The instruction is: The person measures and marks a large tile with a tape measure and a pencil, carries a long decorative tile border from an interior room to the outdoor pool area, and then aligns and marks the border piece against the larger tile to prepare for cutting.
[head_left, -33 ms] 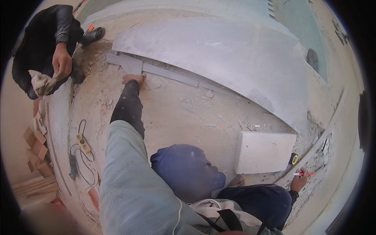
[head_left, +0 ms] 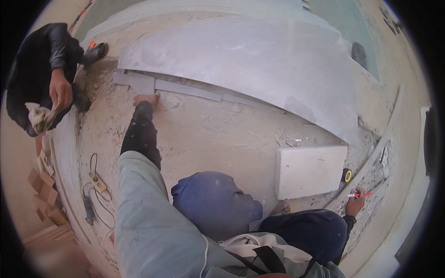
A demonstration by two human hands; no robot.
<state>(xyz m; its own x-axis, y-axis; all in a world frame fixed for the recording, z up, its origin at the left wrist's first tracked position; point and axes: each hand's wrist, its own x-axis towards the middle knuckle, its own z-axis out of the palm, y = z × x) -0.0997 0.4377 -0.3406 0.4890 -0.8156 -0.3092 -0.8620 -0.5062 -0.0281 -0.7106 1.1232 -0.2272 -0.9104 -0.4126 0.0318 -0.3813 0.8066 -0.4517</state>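
Note:
My left hand (head_left: pixel 147 99) reaches forward to the lower edge of a small grey slab piece (head_left: pixel 143 83), its fingers closed at that edge. Beside this piece lies a narrow grey strip (head_left: pixel 190 89), and a thinner one continues to the right. Just beyond them a large grey slab (head_left: pixel 241 55) with a slanted near edge covers much of the floor. Low on the right, beside my bent knee, my right hand (head_left: pixel 354 204) grips a slim red and white marker (head_left: pixel 365 194).
A white block (head_left: pixel 309 170) stands near my knee, with a yellow and black tape measure (head_left: pixel 346 175) beside it. Left are a power strip (head_left: pixel 98 182), a corded tool (head_left: pixel 88 209) and cardboard (head_left: pixel 45 190). A co-worker (head_left: pixel 39 78) holds a cloth (head_left: pixel 41 118). Rubble litters the floor.
The whole view has turned slightly, so the slab and strips sit farther left in the picture. My left hand stays at the small piece; my right still holds the marker.

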